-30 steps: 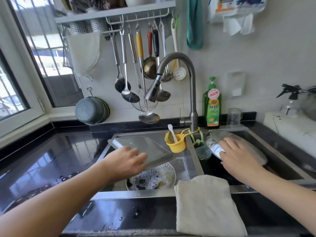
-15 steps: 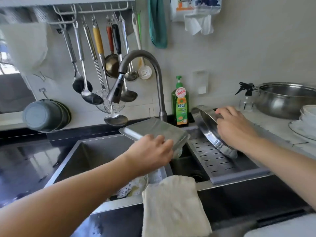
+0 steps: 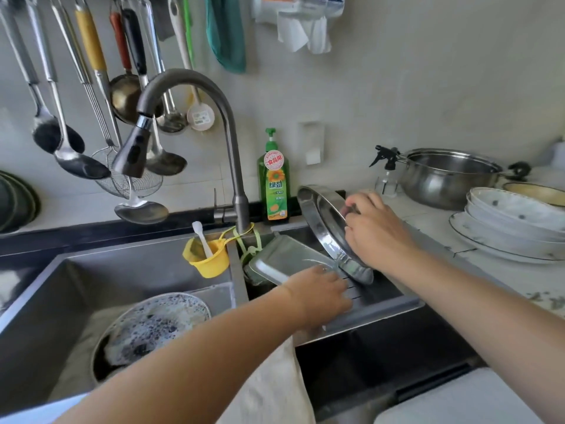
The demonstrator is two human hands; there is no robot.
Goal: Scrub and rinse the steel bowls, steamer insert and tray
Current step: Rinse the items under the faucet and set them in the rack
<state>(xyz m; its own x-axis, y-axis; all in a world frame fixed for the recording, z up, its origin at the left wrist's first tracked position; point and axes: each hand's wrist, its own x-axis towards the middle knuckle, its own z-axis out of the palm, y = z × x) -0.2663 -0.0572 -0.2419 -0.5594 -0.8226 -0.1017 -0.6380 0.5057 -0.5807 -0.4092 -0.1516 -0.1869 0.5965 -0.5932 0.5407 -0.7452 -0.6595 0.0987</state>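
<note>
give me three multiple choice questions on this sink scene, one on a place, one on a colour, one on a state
1. Where is the tray?
A. hanging on the wall
B. over the right basin, on the drain rack
C. on the counter by the plates

2. What colour is the small cup hung by the faucet?
A. yellow
B. red
C. blue

3. How does the round steel dish stand?
A. flat, face down
B. tilted on its edge, held by the right hand
C. stacked under the pot

Answers: B, the left hand holds it over the slotted rack; A, its plastic is plainly yellow; B, its rim rests low and its face leans up.
</note>
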